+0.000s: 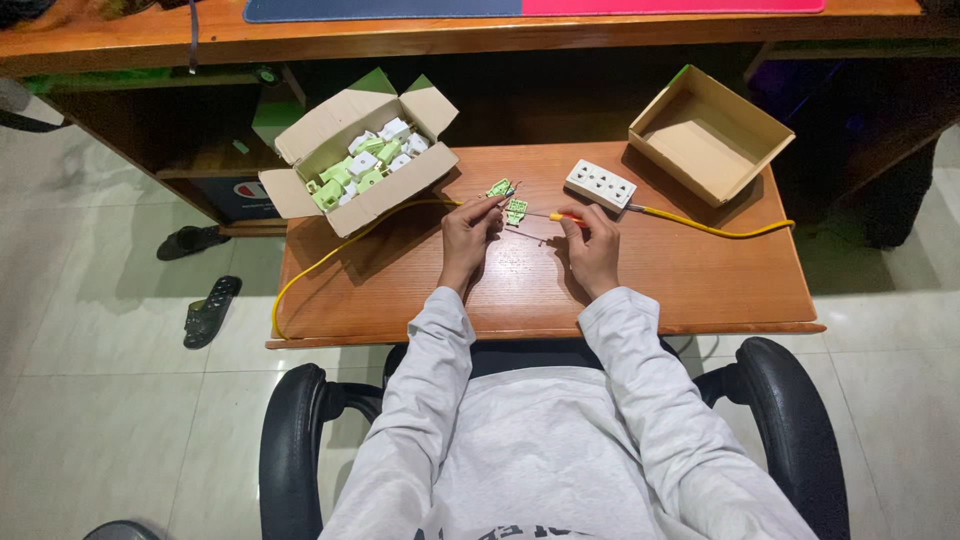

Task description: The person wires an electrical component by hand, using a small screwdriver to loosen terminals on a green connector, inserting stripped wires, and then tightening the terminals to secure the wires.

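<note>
Both hands are up over the middle of the wooden counter (690, 280), close together. The left hand (470, 230) is curled shut, fingertips pinching a small green plug part (499, 188) that sits raised just above the wood. A second green piece (516, 211) lies just beside it, between the two hands. The right hand (592, 245) is closed around a screwdriver (556, 216) with an orange-yellow handle, its tip pointing left toward the green pieces; whether the tip touches them is too small to tell.

Behind the right hand, a white multi-socket extension block (600, 185) rests flat on the counter, with a yellow cable (715, 230) running off its right end toward the counter's edge. Another stretch of yellow cable (320, 265) loops off the left edge.

At the back left, an open cardboard box (390, 195) holds a jumble of green and white plug parts. At the back right, a second open cardboard box (750, 130) sits tilted. A black sandal (208, 310) lies on the tiled floor to the left.
</note>
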